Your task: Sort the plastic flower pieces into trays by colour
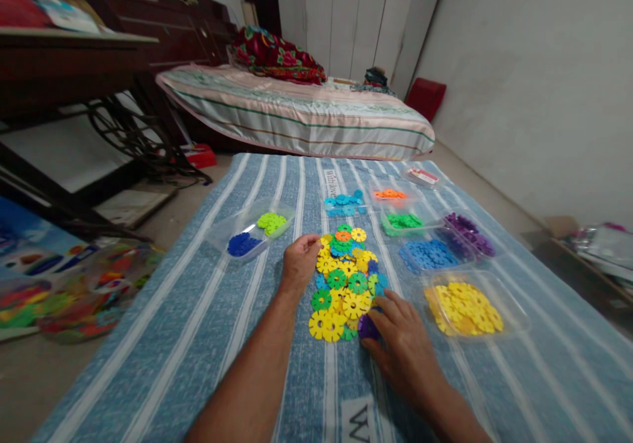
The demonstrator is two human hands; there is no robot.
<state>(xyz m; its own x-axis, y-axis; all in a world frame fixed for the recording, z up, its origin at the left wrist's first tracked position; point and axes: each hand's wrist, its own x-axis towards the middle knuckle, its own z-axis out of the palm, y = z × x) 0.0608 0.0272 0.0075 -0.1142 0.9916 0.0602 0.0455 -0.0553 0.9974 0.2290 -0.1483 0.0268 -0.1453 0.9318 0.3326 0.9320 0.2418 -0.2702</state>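
Item 1. My right hand (403,341), lower centre of the frame: thumb and forefinger pinch a purple disc (368,326) at the bottom right edge of the pile. The other fingers lie loosely spread. The disc sits low against the cloth.

Item 2. My left hand (299,262), centre: fingers curled together, tips touching the upper left edge of the pile. I cannot tell whether they grip a disc.

Item 3. Pile of mixed discs (343,278), between my hands: mostly yellow, some green, blue and orange.

Item 4. Clear trays, each one colour: yellow tray (514,327) at right, blue tray (420,273), purple tray (497,253), green tray (386,231), orange tray (373,189). The two-colour tray (217,235) at left holds dark blue and lime. Light-blue discs (345,200) lie loose on the cloth.

Step, as I judge it: picking single colours out of the mix. The next move calls for lifting the purple disc clear without dragging its neighbours, with the purple tray well apart at upper right.

Writing: striped blue cloth (198,337) carries a large "W" (359,423) at bottom centre. A small label (330,180) at upper centre possibly begins "With". The rest is too small to read.
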